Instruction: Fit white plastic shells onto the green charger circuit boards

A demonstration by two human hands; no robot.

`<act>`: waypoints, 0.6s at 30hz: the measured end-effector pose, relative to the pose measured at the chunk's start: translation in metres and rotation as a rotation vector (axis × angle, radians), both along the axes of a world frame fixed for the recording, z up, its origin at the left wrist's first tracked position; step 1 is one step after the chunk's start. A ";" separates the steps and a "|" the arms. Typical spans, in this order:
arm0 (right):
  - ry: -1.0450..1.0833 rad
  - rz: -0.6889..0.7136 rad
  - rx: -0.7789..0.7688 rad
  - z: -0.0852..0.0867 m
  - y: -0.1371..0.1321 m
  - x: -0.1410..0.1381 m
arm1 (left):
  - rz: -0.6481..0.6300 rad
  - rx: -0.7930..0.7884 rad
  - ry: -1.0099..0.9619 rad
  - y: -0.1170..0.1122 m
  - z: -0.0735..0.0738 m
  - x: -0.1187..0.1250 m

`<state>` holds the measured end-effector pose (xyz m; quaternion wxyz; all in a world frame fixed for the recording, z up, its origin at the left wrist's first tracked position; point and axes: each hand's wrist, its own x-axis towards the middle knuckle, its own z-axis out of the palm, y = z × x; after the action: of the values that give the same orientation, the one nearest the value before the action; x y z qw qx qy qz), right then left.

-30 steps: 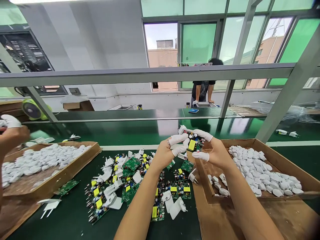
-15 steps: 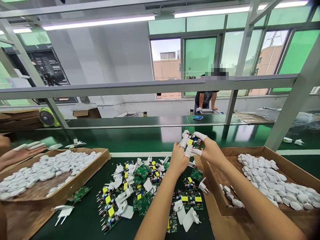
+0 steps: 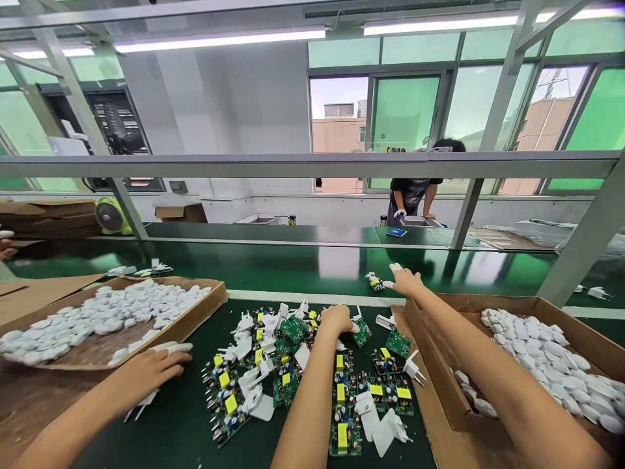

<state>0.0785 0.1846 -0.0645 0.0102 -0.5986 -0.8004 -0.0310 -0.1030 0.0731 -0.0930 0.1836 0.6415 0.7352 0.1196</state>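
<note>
My left hand (image 3: 336, 320) is over the pile in the middle, its fingers closed at a green circuit board (image 3: 362, 332) with a white part behind it. Some of its fingertips are hidden behind the hand. Out over the green belt, my right hand (image 3: 407, 284) has its fingers apart and holds nothing. Just left of its fingertips lies a small circuit board assembly (image 3: 375, 281) with a yellow block and a white part. White finger cots cover fingertips on both hands. Around my left hand are circuit boards (image 3: 293, 329) and white plug housings (image 3: 263, 407).
A cardboard tray (image 3: 520, 303) of white covers stands at right, another cardboard tray (image 3: 222, 296) at left. A co-worker's hand (image 3: 151, 371) reaches in beside the left tray. A metal frame bar (image 3: 293, 167) crosses ahead. Another person (image 3: 413, 195) stands beyond the belt.
The board assembly that both hands held now lies on the belt. My left hand moved down to the pile; my right hand opened above the belt. The co-worker's hand came in at the left tray.
</note>
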 end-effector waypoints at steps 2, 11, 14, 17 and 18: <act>-0.065 -0.025 -0.005 0.005 -0.007 0.021 | 0.018 -0.072 0.075 0.002 -0.004 0.014; -0.210 0.069 -0.356 -0.018 -0.084 0.123 | -0.029 -0.136 0.003 0.000 -0.015 0.040; -0.205 0.158 -0.441 -0.022 -0.111 0.130 | -0.038 -0.131 -0.159 -0.001 -0.017 0.044; -0.255 0.153 -0.441 -0.017 -0.133 0.133 | -0.026 -0.106 -0.395 -0.002 -0.009 0.040; -0.274 0.146 -0.419 -0.014 -0.139 0.135 | -0.022 -0.095 -0.494 -0.003 -0.003 0.038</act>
<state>0.2131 0.0460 -0.0787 -0.2202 -0.5185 -0.8244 0.0556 -0.0650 0.0696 -0.0958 0.3889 0.5914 0.6658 0.2360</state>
